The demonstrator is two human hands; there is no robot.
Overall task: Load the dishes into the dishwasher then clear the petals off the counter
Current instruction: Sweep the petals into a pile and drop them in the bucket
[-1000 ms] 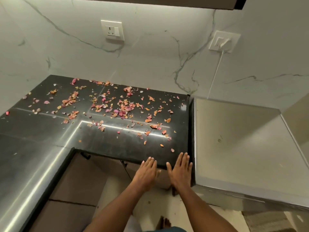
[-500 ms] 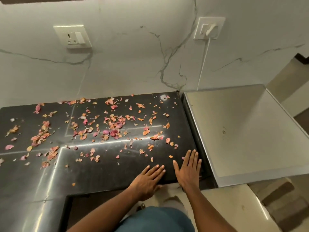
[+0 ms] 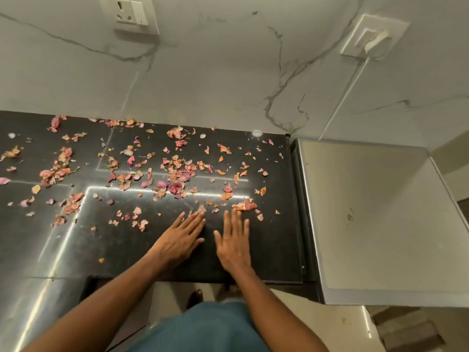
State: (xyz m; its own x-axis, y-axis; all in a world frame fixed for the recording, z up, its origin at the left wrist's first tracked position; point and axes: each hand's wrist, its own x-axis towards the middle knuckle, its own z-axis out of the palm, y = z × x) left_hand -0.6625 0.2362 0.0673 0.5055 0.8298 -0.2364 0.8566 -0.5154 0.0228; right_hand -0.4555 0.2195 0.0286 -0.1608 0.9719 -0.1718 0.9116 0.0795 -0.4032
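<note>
I find the dried pink and orange flower petals scattered over the glossy black stone counter, thickest toward its middle and back edge, thinner near the front. My 2 hands lie flat on the counter's front part, palms down, fingers straight, holding nothing. The left hand has its fingertips touching a few petals; the right hand sits just beside it, fingertips near a small orange cluster. A grey flat-topped appliance stands to the counter's right. Behind, the white veined marble wall carries a white switch socket and a white plugged socket.
</note>
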